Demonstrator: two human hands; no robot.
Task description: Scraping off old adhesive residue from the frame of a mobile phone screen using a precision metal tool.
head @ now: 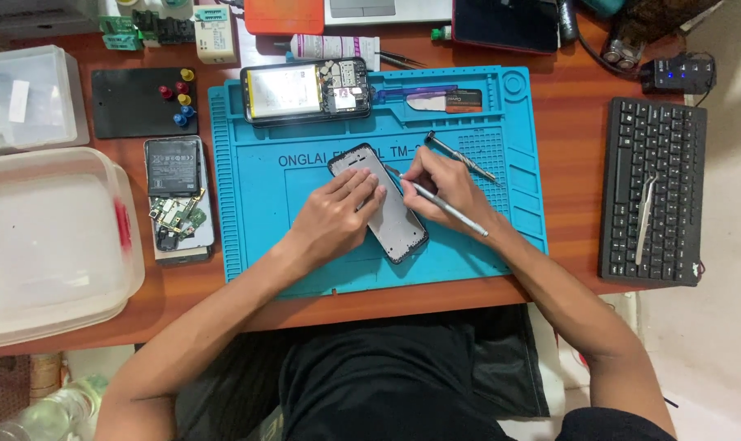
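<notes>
My left hand (338,211) lies flat, pinning the phone frame (380,204) at the middle of the blue mat (256,175). My right hand (436,184) grips a metal tool (436,202), tip at the frame's edge. Two opened phones (305,91) lie nearby, so disassembly looks well underway.
</notes>
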